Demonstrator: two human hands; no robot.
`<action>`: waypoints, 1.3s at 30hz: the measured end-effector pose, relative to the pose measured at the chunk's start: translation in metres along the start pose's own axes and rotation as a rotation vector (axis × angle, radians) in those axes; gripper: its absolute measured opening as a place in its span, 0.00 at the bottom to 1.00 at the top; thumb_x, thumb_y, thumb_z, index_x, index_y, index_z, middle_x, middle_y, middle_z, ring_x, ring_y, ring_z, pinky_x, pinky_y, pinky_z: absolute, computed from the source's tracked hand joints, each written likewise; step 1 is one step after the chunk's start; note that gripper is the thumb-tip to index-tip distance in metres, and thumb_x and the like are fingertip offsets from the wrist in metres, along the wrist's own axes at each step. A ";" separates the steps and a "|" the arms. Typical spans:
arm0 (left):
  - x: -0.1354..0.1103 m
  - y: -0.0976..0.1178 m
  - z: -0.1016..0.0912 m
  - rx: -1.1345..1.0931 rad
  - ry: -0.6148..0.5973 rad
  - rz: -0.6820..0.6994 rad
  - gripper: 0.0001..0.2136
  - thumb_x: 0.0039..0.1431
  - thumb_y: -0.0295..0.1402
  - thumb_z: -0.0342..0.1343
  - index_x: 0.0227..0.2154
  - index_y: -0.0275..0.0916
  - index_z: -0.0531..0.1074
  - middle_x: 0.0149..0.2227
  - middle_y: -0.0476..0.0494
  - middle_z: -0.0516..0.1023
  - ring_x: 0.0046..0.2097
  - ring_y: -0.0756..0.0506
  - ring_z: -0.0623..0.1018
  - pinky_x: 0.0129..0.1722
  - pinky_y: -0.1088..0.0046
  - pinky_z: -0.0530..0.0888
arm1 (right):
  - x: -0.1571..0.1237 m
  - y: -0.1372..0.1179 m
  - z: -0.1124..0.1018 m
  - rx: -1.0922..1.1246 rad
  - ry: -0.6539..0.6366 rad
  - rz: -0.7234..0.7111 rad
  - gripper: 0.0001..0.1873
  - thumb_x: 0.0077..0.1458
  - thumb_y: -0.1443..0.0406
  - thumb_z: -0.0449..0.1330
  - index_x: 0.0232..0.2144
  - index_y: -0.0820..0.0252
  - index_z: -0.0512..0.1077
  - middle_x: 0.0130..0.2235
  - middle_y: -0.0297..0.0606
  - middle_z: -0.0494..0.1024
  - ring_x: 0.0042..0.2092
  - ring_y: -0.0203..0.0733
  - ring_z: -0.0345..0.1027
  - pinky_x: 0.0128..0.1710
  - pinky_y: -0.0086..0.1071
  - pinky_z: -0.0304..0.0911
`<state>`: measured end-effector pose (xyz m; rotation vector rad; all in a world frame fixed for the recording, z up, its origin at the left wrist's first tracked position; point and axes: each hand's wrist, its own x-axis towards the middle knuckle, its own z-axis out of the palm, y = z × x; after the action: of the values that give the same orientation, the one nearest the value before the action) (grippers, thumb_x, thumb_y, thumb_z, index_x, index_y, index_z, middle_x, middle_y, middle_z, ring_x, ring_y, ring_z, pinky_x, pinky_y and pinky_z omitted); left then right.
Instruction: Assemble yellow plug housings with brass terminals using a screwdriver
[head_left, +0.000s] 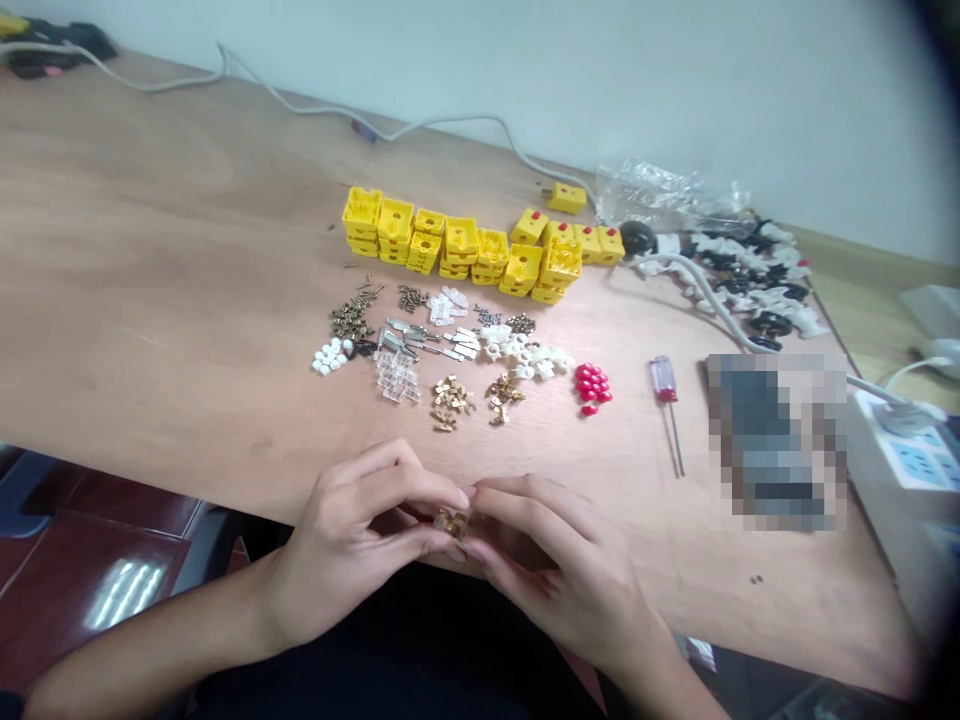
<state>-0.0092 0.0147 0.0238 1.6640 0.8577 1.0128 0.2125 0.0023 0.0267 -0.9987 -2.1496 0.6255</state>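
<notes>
My left hand point(360, 530) and my right hand point(559, 560) meet at the front edge of the table. Thumbs and fingers of both pinch a small brass part point(454, 521), mostly covered by the fingertips. Just beyond lie two small heaps of brass pieces, one on the left point(451, 398) and one on the right point(502, 396). Clear plastic pieces point(397, 376), white plastic fittings point(525, 352) and red caps point(592, 385) are spread around them. Flat metal pins point(459, 345), screws point(365, 293) and white caps point(330, 356) sit farther back.
Stacked yellow plastic housings point(461, 240) form a row behind the parts. A screwdriver point(664, 385) lies at the right, near a blurred-out object point(776, 440). Black and white parts point(757, 275), a plastic bag point(667, 195), a cable point(701, 275) and a power strip point(904, 440) occupy the right side.
</notes>
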 end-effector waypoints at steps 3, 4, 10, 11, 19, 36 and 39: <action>0.000 0.000 -0.001 0.021 -0.014 -0.001 0.13 0.60 0.20 0.65 0.44 0.42 0.77 0.35 0.52 0.71 0.33 0.55 0.76 0.32 0.85 0.74 | 0.002 0.000 0.000 0.018 -0.005 0.010 0.10 0.65 0.66 0.63 0.47 0.61 0.72 0.40 0.40 0.81 0.38 0.36 0.77 0.37 0.30 0.74; 0.000 0.000 -0.001 0.020 -0.021 -0.001 0.12 0.60 0.20 0.65 0.44 0.42 0.77 0.35 0.52 0.71 0.33 0.55 0.76 0.32 0.84 0.74 | 0.002 0.000 0.000 0.029 -0.009 0.005 0.09 0.65 0.66 0.63 0.47 0.60 0.73 0.40 0.39 0.81 0.39 0.36 0.77 0.38 0.30 0.74; 0.001 -0.001 -0.001 -0.015 -0.061 -0.005 0.13 0.60 0.20 0.66 0.44 0.42 0.77 0.37 0.51 0.72 0.34 0.54 0.78 0.34 0.84 0.77 | 0.003 -0.001 0.002 0.039 -0.004 -0.009 0.07 0.63 0.70 0.63 0.45 0.61 0.74 0.39 0.39 0.81 0.38 0.36 0.77 0.37 0.29 0.74; 0.001 -0.001 -0.001 -0.010 -0.063 -0.003 0.13 0.59 0.21 0.66 0.44 0.41 0.77 0.37 0.51 0.72 0.35 0.54 0.78 0.35 0.83 0.77 | 0.003 -0.001 0.002 0.026 0.006 -0.006 0.07 0.63 0.71 0.63 0.44 0.61 0.74 0.39 0.39 0.81 0.38 0.35 0.76 0.37 0.29 0.74; 0.005 0.000 -0.016 0.325 -0.100 0.094 0.11 0.68 0.21 0.58 0.49 0.40 0.74 0.45 0.48 0.80 0.48 0.49 0.79 0.52 0.75 0.75 | -0.002 0.007 0.008 -0.189 -0.056 0.096 0.08 0.67 0.67 0.59 0.46 0.60 0.75 0.35 0.38 0.78 0.33 0.38 0.73 0.33 0.32 0.71; 0.007 -0.004 -0.046 0.567 0.042 0.043 0.10 0.69 0.25 0.57 0.49 0.44 0.75 0.47 0.49 0.78 0.47 0.49 0.79 0.49 0.76 0.75 | -0.002 0.008 0.012 -0.131 -0.082 0.190 0.08 0.68 0.67 0.59 0.48 0.57 0.75 0.39 0.38 0.76 0.38 0.38 0.74 0.37 0.33 0.73; 0.007 -0.008 -0.064 0.803 0.268 0.048 0.09 0.69 0.27 0.57 0.49 0.44 0.76 0.46 0.48 0.77 0.45 0.47 0.78 0.47 0.72 0.75 | -0.001 0.009 0.013 -0.138 -0.077 0.191 0.10 0.68 0.66 0.58 0.50 0.57 0.75 0.40 0.39 0.76 0.38 0.38 0.74 0.37 0.33 0.73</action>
<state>-0.0646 0.0470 0.0297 2.2380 1.5495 0.9994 0.2080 0.0046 0.0122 -1.2853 -2.2047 0.6210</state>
